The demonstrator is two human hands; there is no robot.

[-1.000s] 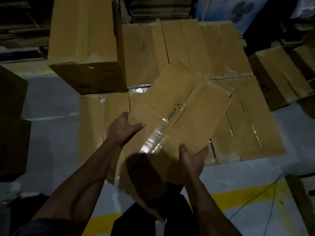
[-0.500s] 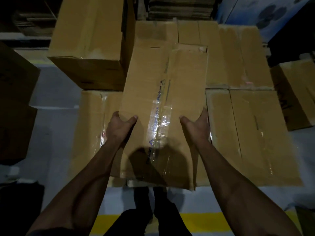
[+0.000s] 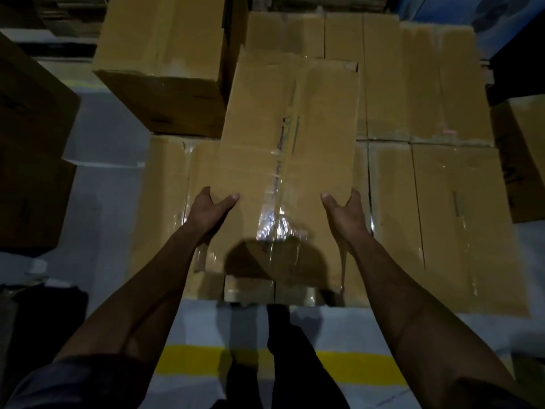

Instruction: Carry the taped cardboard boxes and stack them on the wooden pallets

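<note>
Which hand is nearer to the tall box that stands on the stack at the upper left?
Left. The left hand grips the carried box on its left edge, just below the tall box. The right hand grips the opposite edge, farther away.

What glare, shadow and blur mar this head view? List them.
Head view: dim overall, with glare on the clear tape of the held box; a dark shadow falls on its near end; the printed tape lettering is smeared; the wide lens bows the stacked boxes outward.
</note>
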